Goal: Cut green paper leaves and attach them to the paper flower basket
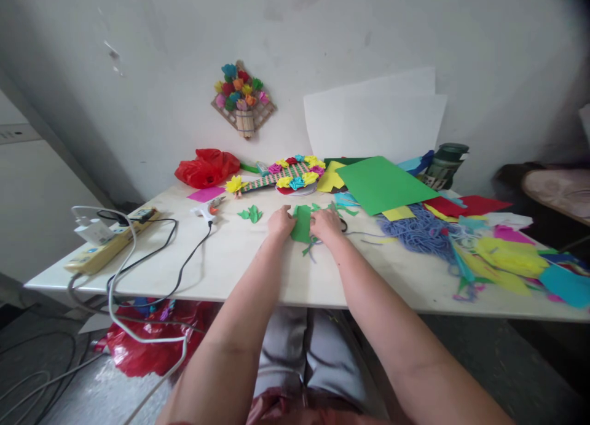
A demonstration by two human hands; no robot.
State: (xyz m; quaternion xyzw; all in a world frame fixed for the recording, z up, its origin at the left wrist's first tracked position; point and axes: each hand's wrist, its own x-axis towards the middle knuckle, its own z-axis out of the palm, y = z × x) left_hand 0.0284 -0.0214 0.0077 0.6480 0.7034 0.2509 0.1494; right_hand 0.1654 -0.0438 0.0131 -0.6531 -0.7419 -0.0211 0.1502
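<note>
The person's left hand (280, 222) and right hand (326, 223) are both over the middle of the desk (230, 265), with the two forearms stretched forward. Between them lies a small green paper piece (302, 224), flat or nearly flat on the desk. The fingers of the left hand are at its left edge, and those of the right hand are at its right edge. For each hand, the grip is bent toward the paper, but one cannot tell whether it is pinching the edge or only resting against it. Just beside the right hand there is a dark loop (343, 225), partly hidden, and some green scraps (346, 209) lie near it.

To the left of the left hand, well apart from it, is a cluster of green paper leaves (252, 214). Farther left is a white glue gun (206, 212) with its black cable. Behind the hands lies a woven piece (267, 179), decorated with colourful paper flowers (297, 182). On the right side, a large green sheet (382, 184) is next to a heap of blue yarn (415, 231).
</note>
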